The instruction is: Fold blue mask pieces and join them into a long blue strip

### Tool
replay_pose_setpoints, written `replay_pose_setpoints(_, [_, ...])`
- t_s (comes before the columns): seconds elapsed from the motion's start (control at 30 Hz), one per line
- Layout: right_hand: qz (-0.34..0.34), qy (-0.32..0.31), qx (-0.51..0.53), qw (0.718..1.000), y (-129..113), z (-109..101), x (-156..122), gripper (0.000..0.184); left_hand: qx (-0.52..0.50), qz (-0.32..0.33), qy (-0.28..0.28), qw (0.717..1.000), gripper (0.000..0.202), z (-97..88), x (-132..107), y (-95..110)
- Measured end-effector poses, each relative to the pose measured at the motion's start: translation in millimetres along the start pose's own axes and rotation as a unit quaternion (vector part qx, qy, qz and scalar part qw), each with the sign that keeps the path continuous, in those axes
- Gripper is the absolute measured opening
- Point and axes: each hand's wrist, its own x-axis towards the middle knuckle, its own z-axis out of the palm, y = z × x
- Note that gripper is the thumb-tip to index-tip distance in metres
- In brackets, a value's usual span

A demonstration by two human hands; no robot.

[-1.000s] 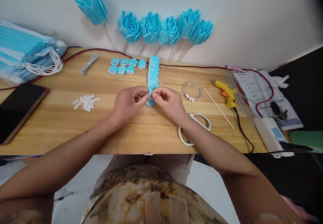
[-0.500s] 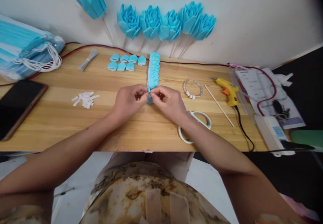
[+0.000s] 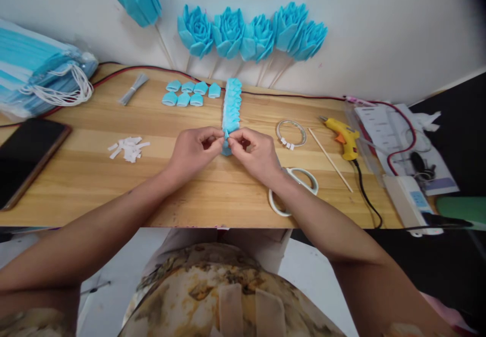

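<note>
A light-blue strip of overlapping folded fabric (image 3: 232,106) lies lengthwise on the table, pointing away from me. At its near end, my left hand (image 3: 197,149) and my right hand (image 3: 253,153) meet with thumbs and forefingers pinched on a small bit of the blue fabric. The fingertips hide part of that end. Beyond my left hand sit several folded blue fabric petals (image 3: 183,99) in two rows. White scissors (image 3: 306,177), partly covered by my right wrist, lie beside that arm.
Blue fabric flowers (image 3: 229,33) on sticks lean on the wall. To the left are bagged face masks (image 3: 36,68), a phone (image 3: 32,159), wire ties (image 3: 132,89) and white strips (image 3: 129,149). Rightward lie a tape roll (image 3: 291,133), a wooden stick (image 3: 330,159) and a yellow glue gun (image 3: 343,135).
Both hands stay at the strip's near end, still pinching. Their fingertips have shifted slightly, and a little more blue fabric shows between them.
</note>
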Motion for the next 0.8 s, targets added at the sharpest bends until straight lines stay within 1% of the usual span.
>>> replay_pose_setpoints(0.13, [0.042, 0.004, 0.049, 0.998, 0.4, 0.5, 1.7, 0.014, 0.005, 0.001, 0.013, 1.0, 0.025, -2.8, 2.1, 2.3])
replay_pose_setpoints(0.27, [0.079, 0.027, 0.098, 0.992, 4.5, -1.6, 5.6, 0.015, -0.003, -0.006, 0.031, 1.0, 0.022, -5.9, 7.0, -0.1])
replay_pose_setpoints(0.33, [0.094, 0.039, 0.128, 0.986, 7.4, -2.9, 8.2, 0.017, -0.007, -0.015, 0.049, 0.999, 0.02, -9.2, 11.5, -2.6])
replay_pose_setpoints(0.4, [0.108, 0.049, 0.16, 0.98, 10.4, -3.6, 10.8, 0.018, -0.006, -0.025, 0.075, 0.997, 0.018, -17.1, 15.7, -3.7])
replay_pose_setpoints(0.47, [0.117, 0.062, 0.182, 0.974, 13.4, -3.4, 12.6, 0.019, 0.001, -0.034, 0.105, 0.994, 0.016, -31.9, 16.7, -2.7])
replay_pose_setpoints(0.53, [0.116, 0.07, 0.192, 0.972, 16.6, -2.5, 13.3, 0.018, 0.022, -0.041, 0.133, 0.99, 0.015, -53.5, 11.7, -0.9])
replay_pose_setpoints(0.57, [0.11, 0.072, 0.194, 0.972, 18.2, -1.8, 13.1, 0.017, 0.045, -0.042, 0.149, 0.987, 0.015, -65.8, 6.8, -0.4])
replay_pose_setpoints(0.63, [0.096, 0.072, 0.199, 0.973, 21.0, -0.2, 12.4, 0.016, 0.112, -0.043, 0.164, 0.979, 0.017, -90.0, -6.4, -1.8])
replay_pose_setpoints(0.67, [0.091, 0.072, 0.201, 0.973, 21.9, 0.7, 12.0, 0.015, 0.15, -0.047, 0.17, 0.973, 0.018, -100.7, -13.5, -4.3])
replay_pose_setpoints(0.7, [0.091, 0.071, 0.205, 0.972, 22.5, 1.4, 11.8, 0.015, 0.18, -0.057, 0.162, 0.969, 0.019, -110.1, -20.2, -8.1])
replay_pose_setpoints(0.8, [0.103, 0.073, 0.207, 0.97, 21.0, 2.3, 12.4, 0.014, 0.219, -0.094, 0.142, 0.961, 0.025, -129.0, -33.7, -26.5])
